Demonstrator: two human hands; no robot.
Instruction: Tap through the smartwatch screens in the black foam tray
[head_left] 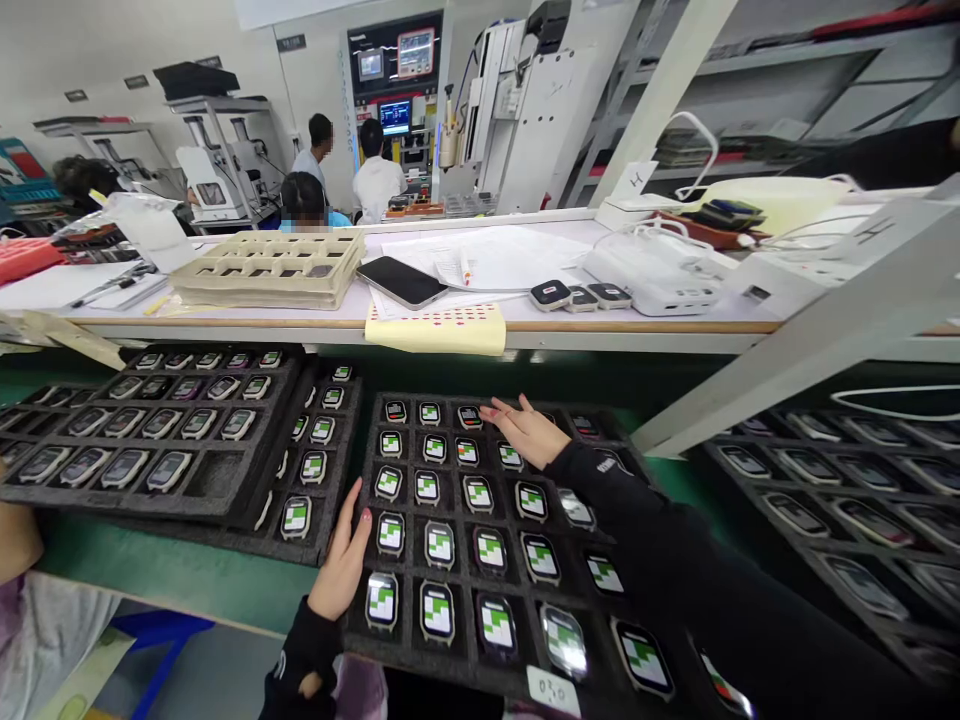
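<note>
A dark foam tray (459, 540) lies before me, its pockets filled with smartwatch faces, most lit with green and white blocks. My right hand (529, 432) reaches over the tray's back rows. Its fingers are stretched out, and a fingertip is at the edge of a smartwatch (470, 416) in the back row, whose screen is dark with some red. Against the tray's left edge rests my left hand (342, 562), fingers extended and holding nothing. My right sleeve covers part of the tray's right side. A white label (553, 690) sits on the tray's front edge.
Stacked watch trays (217, 485) stand at the left, and another tray (832, 510) lies at the right beyond a white slanted post (795, 300). The shelf above holds a phone (402, 281), a beige tray (270, 285) and small black square devices (550, 294). People sit in the background.
</note>
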